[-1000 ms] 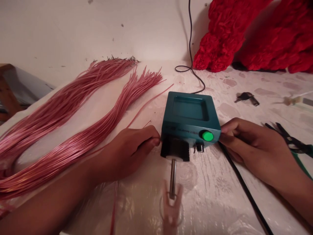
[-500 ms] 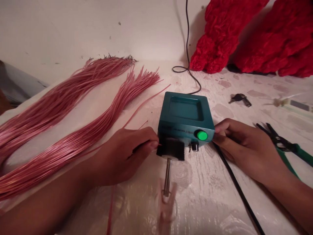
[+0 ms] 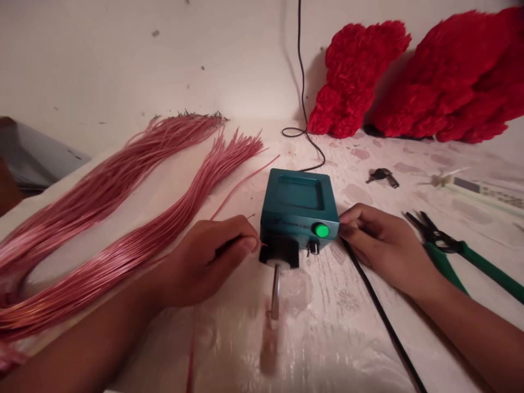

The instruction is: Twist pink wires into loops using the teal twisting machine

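A teal motor box [image 3: 302,192] with a green button [image 3: 321,230] and a small knob stands on the table. From the black block [image 3: 282,251] on its front a metal shaft [image 3: 275,292] points toward me; a reddish-brown piece at the shaft's end is smeared by motion. My left hand [image 3: 213,256] is closed in a pinch on a thin pink wire [image 3: 263,244], whose tip shows beside the black block. My right hand [image 3: 385,248] is at the box's right side, its bent fingers pressed against the casing; the fingertips are partly hidden.
Two bundles of pink wire [image 3: 135,234] lie at the left, with a loose wire [image 3: 245,185] beside them. Green-handled pliers [image 3: 444,240], keys [image 3: 382,176] and a pale calculator-like device [image 3: 483,191] lie at the right. Red flower bunches [image 3: 347,82] lean on the wall. A black cable [image 3: 380,305] runs past the box.
The whole view has shifted, so the box and right-hand things appear further left. Both hands keep their places at the box. The blurred piece at the shaft's end looks different, as if turning.
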Demonstrator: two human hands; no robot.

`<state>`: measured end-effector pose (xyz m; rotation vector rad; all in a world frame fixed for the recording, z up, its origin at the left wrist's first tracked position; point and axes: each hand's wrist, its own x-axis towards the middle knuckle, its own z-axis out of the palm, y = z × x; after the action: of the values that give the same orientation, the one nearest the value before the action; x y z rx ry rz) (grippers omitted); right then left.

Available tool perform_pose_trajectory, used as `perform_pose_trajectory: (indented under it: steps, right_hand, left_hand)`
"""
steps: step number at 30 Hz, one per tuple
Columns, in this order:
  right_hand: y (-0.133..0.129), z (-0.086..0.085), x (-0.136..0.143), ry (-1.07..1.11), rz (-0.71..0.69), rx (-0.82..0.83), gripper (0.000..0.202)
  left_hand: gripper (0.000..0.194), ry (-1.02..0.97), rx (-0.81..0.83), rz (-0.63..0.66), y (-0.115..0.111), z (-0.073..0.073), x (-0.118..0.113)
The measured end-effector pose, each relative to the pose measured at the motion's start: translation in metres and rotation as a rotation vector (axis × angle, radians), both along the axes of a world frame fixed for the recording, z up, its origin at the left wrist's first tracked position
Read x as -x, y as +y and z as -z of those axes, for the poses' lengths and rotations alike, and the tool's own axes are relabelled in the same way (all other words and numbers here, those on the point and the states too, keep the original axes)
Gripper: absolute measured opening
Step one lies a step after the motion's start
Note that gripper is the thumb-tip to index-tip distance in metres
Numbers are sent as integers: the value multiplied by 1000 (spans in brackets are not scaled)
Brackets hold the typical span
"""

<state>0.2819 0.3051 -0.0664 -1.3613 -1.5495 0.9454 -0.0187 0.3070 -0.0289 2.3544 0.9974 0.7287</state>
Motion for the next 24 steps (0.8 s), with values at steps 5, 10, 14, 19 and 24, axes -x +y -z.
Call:
perform_pose_trajectory:
  steps: [5,10,14,19,24]
  right_hand:
    - [1,5,2,68,9,11,23]
    - [0,-7,3,138,95,-95,26]
    - [-53,-40,18,123,196,-230,16]
    - [-170,-66,72,-61,-156,-511,14]
    - [-234,-56,118,-64,-396,-603,29]
  left_hand:
    - [23,-111,32,-150,7,0,4]
    - [23,-185,-58,-278,-21,-23,15]
    - [22,-267,-112,-404,-104,-31,22]
    - [16,-428,-137,-441,-209,-8,10]
    - [14,-433,-171,-360,-257,0,3]
